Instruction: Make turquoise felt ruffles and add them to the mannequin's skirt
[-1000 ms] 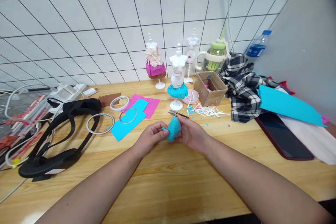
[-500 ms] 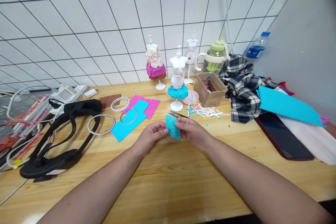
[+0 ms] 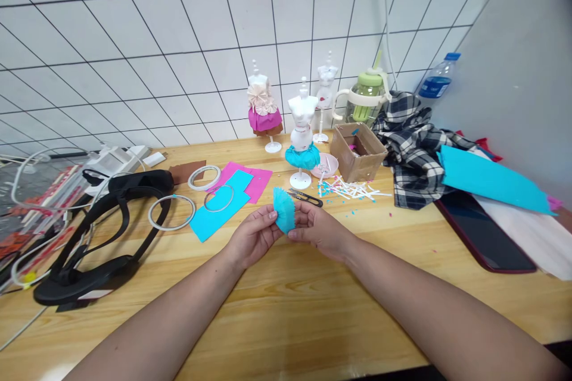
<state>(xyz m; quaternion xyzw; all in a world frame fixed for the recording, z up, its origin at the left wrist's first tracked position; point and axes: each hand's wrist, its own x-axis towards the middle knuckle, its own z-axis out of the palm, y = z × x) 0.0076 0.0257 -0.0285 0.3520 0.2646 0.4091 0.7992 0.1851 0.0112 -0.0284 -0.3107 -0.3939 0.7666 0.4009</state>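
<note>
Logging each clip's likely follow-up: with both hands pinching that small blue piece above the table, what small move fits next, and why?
Probably carry the blue fabric piece forward to the white mannequin. The left hand and right hand pinch it from either side, gathered into a fan, and the mannequin just behind it wears a skirt of the same blue. The snips lie unused on the table.

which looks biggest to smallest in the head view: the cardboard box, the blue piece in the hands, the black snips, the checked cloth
1. checked cloth, plainly the largest.
2. cardboard box.
3. blue piece, pinched between left hand and right hand; it is nearer the camera, so its rank over the snips is unsure.
4. black snips, thin and short.
</note>
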